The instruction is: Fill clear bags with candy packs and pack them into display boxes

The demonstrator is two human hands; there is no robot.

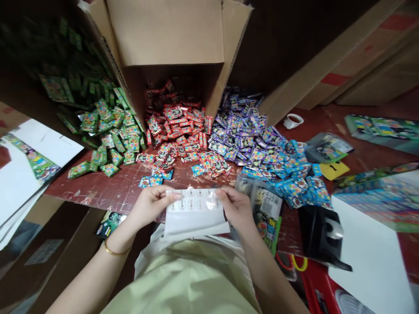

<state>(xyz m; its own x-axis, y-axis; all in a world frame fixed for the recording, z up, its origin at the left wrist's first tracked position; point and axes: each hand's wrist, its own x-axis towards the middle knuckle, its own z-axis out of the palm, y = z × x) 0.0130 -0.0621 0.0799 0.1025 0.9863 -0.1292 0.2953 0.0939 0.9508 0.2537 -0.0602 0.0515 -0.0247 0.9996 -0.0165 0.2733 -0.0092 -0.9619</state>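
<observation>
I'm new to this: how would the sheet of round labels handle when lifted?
Probably floppy: the sheet bends softly below the left hand and right hand. It looks thin, so likely light. Glare on it suggests a possibly slippery face.

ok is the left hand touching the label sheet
Touching. The head view shows the left hand pinching the label sheet near its upper left corner, thumb on the printed face.

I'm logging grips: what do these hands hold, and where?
The left hand and right hand pinch a white sheet, printed with rounded marks, near its upper corners, thumbs on top.
</observation>
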